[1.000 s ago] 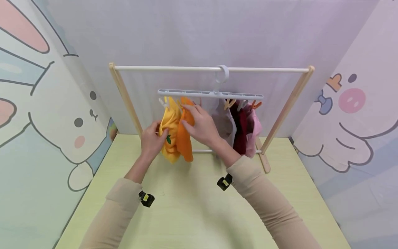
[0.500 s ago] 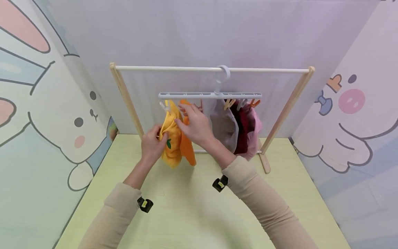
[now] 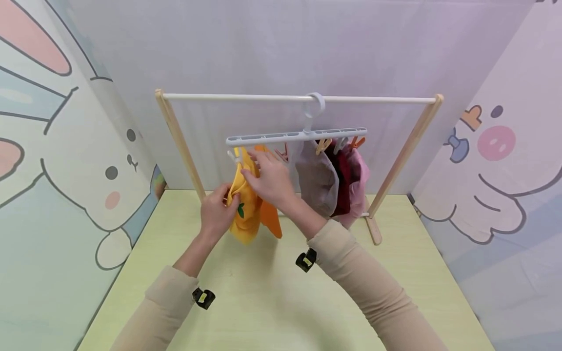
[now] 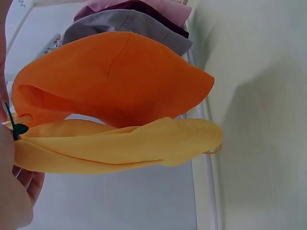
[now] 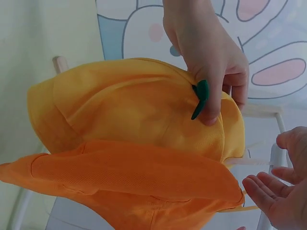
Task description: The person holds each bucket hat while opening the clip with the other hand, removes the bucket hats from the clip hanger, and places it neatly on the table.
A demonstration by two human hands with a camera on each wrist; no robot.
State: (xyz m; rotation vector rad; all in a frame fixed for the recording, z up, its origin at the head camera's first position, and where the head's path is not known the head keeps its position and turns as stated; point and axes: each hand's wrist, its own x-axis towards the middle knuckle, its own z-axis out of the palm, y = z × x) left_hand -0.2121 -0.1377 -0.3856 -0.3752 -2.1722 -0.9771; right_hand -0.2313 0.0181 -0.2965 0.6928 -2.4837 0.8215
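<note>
A yellow bucket hat (image 3: 249, 222) with a green leaf hangs at the left end of a white hanger (image 3: 281, 138), near a white clothespin (image 3: 235, 157). My left hand (image 3: 216, 212) pinches its edge, thumb beside the leaf (image 5: 201, 96). Right behind it hangs an orange bucket hat (image 4: 124, 76). My right hand (image 3: 272, 180) is raised near the tops of the two hats, its fingers extended; in the right wrist view those fingers (image 5: 268, 189) are just off the orange hat's edge and hold nothing.
Grey (image 3: 317, 178), dark red (image 3: 343, 190) and pink (image 3: 361, 187) hats hang on the hanger's right half from clothespins. A pinkish clothespin (image 3: 283, 153) hangs near the middle. The hanger hooks on a white rail (image 3: 232, 97) between wooden posts on a pale table (image 3: 263, 302).
The hanger's left end has dropped and its right end has risen slightly. Both hats at the left have come lower and nearer. My right hand has moved slightly left over the orange hat.
</note>
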